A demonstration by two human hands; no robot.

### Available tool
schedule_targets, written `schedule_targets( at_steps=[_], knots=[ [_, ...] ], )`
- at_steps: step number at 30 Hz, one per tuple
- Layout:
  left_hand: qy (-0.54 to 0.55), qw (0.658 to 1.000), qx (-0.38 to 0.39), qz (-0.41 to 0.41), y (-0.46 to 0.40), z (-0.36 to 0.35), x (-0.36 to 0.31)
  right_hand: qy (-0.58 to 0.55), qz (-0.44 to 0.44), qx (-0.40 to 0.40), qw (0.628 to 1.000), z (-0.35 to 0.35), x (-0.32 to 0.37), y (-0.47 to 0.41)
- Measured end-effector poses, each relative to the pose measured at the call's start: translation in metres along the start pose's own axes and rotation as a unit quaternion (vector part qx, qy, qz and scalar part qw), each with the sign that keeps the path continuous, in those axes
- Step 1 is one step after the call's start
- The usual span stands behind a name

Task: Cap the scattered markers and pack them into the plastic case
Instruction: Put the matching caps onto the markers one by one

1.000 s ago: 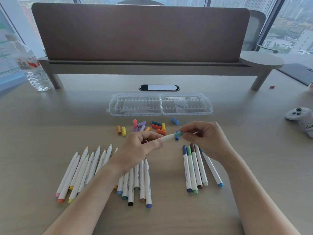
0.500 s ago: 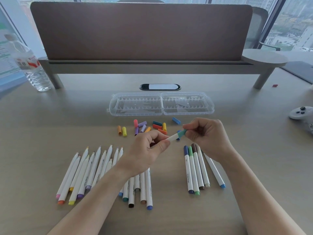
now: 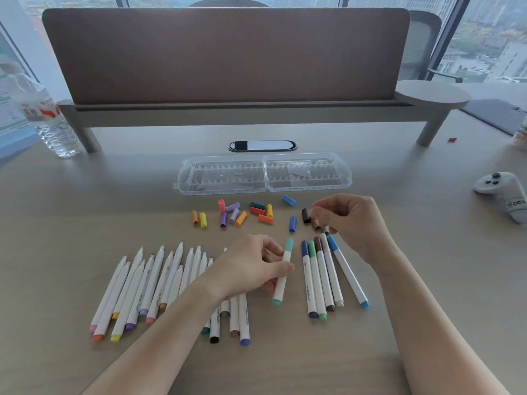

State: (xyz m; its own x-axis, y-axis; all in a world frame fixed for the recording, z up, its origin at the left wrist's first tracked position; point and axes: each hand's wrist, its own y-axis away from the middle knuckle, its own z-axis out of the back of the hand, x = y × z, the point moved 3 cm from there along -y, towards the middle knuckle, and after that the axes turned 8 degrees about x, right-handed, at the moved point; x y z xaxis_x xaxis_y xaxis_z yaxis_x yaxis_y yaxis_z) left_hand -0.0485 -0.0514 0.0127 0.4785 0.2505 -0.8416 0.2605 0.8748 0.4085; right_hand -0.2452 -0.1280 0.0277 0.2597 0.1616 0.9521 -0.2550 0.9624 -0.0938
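Your left hand (image 3: 253, 269) pinches a teal-capped marker (image 3: 283, 272) at centre frame, cap on and pointing toward the top, just left of the row of capped markers (image 3: 328, 277) lying on the desk (image 3: 427, 295). Your right hand (image 3: 353, 223), right of centre, has its fingers curled down over the black cap (image 3: 305, 215) and brown cap (image 3: 315, 223); I cannot tell whether it grips either. Uncapped markers (image 3: 148, 286) fan across the lower left, loose caps (image 3: 236, 213) lie above centre, and beyond them the plastic case (image 3: 265, 173) lies open.
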Motion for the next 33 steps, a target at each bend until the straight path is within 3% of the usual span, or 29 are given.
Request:
schedule_targets(
  at_steps=[4, 11, 18, 20, 26, 33],
  knots=[
    [-0.089, 0.996, -0.01, -0.015, -0.001, -0.015, -0.008, 0.015, -0.014, -0.009, 1.0, -0.001, -0.004, 0.001],
    [-0.093, 0.995, -0.024, -0.036, 0.006, -0.002, -0.005, 0.058, -0.025, -0.025, 0.998, 0.004, -0.011, 0.0],
    [-0.092, 0.983, -0.16, -0.007, 0.024, 0.055, 0.014, 0.082, -0.038, -0.012, 0.996, 0.0, -0.015, -0.001],
    [-0.09, 0.984, -0.153, 0.008, 0.027, 0.065, 0.02, 0.091, -0.038, -0.007, 0.995, -0.002, -0.016, -0.001],
    [-0.229, 0.968, -0.1, 0.029, 0.032, 0.057, 0.02, 0.101, -0.038, 0.018, 0.994, -0.01, -0.015, 0.001],
    [-0.364, 0.925, -0.095, 0.049, 0.031, 0.041, 0.014, 0.108, -0.028, 0.023, 0.993, -0.013, -0.013, 0.003]
  ],
)
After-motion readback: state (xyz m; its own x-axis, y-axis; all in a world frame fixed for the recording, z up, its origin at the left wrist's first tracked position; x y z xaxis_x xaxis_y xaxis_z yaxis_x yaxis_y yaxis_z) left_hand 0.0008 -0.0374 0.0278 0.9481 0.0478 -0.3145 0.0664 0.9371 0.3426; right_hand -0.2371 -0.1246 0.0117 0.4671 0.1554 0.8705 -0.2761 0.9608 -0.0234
